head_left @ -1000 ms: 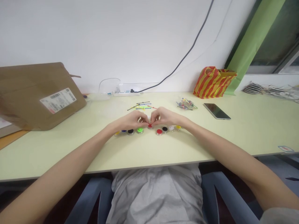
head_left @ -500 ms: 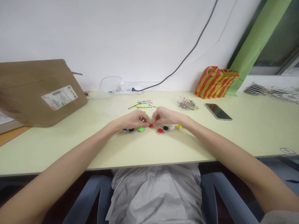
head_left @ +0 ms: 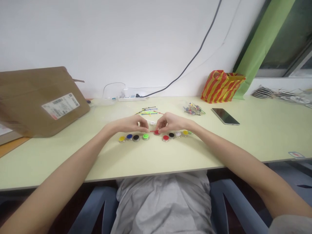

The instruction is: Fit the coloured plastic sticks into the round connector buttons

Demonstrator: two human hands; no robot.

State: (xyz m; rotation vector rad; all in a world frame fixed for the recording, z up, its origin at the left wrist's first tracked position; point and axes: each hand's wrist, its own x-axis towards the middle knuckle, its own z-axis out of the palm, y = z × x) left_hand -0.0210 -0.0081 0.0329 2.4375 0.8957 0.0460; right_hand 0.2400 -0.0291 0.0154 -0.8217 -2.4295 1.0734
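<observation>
A small disc with a red top (head_left: pixel 156 133) sits between my hands, and a thin red strip (head_left: pixel 152 131) runs leftward from it. My left hand (head_left: pixel 136 123) is closed in a pinch at the strip's left end. With thumb and fingertips together, my right hand (head_left: pixel 170 121) grips the red-topped disc, partly covering it. Left of it stand similar clear-based discs with a green top (head_left: pixel 146 136), a black top (head_left: pixel 136 137), a blue top (head_left: pixel 129 136) and a yellow top (head_left: pixel 122 138). Others, including a red one (head_left: pixel 165 138), stand to the right below my right wrist.
Behind my hands lie several thin coloured strips (head_left: pixel 149 110) and a white round piece (head_left: pixel 152 123). A clear bag of coloured pieces (head_left: pixel 194 109), a phone (head_left: pixel 225 116) and a striped bag (head_left: pixel 221 87) are to the right. A cardboard box (head_left: pixel 41 100) stands left; a power strip (head_left: pixel 131 98) is by the wall.
My left hand has moved left, away from my right hand, so the red strip now shows between them. My right hand stays by the red-topped disc. The view has shifted slightly.
</observation>
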